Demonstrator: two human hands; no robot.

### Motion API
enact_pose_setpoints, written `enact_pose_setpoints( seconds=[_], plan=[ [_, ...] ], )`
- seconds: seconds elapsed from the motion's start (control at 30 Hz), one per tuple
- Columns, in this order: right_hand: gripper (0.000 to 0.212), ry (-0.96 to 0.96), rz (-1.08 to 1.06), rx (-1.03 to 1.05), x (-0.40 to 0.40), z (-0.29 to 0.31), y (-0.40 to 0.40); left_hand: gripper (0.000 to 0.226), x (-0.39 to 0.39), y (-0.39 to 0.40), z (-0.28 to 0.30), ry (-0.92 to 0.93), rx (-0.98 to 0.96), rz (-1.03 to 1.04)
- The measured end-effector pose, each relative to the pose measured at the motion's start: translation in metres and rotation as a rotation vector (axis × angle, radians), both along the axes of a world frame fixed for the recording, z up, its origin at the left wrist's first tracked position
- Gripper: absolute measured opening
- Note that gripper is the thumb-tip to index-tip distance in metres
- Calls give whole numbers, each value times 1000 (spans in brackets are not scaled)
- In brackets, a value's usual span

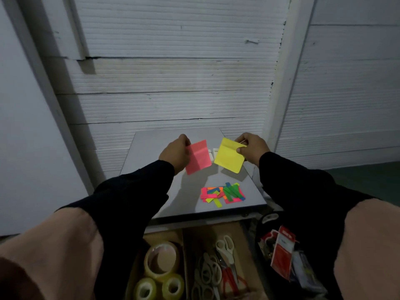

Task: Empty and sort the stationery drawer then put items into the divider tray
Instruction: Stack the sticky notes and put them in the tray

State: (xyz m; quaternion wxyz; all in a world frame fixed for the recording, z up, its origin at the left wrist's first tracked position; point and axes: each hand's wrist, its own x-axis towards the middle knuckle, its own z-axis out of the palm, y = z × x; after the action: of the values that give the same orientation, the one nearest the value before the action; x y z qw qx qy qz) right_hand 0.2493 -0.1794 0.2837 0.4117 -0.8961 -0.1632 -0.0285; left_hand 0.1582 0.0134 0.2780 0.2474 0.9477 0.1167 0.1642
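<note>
I had two note pads up over the table [151, 169], one [198, 158] left of the other [229, 155]. The paper strips [223, 194] lay nearer me; below sat the tray [184, 237], tape rolls [161, 260] left of the scissors [225, 254].

One head-worn wide-angle view here, looking forward and down along both arms, close over the bench [151, 169], the wall [173, 72] filling the top and the open drawer [244, 232] at the bottom edge.

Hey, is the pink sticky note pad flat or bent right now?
Bent. The pink sticky note pad, pinched by the left hand above the table, shows a crease across it, its top part angled away from the rest.
</note>
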Motion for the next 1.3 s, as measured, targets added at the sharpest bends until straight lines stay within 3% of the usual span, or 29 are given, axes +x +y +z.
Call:
enact_pose_setpoints(
  seconds=[0.43,1.07,1.3],
  plan=[
    [24,69,91,-117,-103,4,-52,20,-114,-47,-7,179,-21,-98],
    [17,250,180,-368,-194,-111,-93,35,-202,-111,-92,562,141,-157],
    [23,290,209,-481,-210,-148,-103,40,-214,-125,-121,666,92,-158]
  ],
)
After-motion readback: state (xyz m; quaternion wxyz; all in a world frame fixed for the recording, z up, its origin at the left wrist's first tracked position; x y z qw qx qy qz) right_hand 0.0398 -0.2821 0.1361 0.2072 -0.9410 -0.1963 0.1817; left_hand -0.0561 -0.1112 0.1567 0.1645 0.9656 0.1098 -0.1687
